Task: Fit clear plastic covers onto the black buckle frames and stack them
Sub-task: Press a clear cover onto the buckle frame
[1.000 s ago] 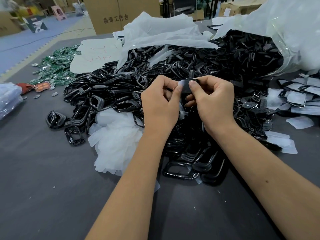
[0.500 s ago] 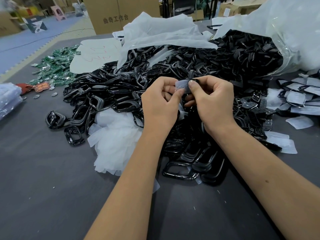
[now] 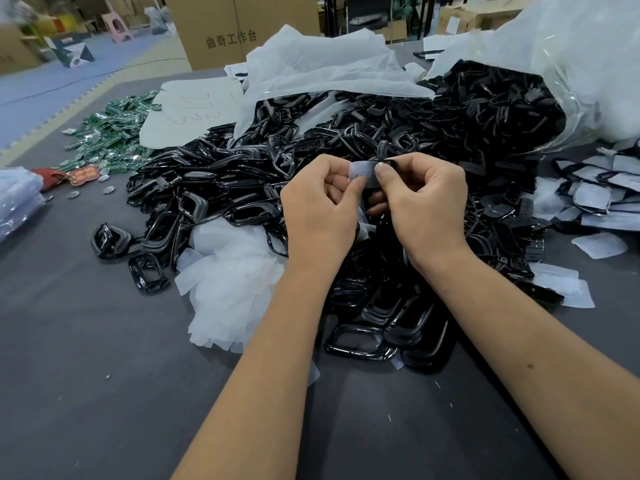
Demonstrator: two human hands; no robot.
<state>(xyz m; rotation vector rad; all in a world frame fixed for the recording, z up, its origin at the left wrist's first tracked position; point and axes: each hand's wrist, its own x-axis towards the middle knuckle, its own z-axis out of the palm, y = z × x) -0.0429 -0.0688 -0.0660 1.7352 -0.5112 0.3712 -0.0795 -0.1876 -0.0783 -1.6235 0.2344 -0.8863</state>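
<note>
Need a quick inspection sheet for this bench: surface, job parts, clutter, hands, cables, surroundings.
Surface: dark grey table, small white flecks.
Job's things: black buckle frames heaped and spilling from a clear bag; clear plastic cover held up; loose covers pile; covered frames at right.
Clutter: green packets, white sheet.
Grippers: left hand and right hand both pinch the cover.
Cables: nothing seen.
Surroundings: cardboard box, blue floor.
</note>
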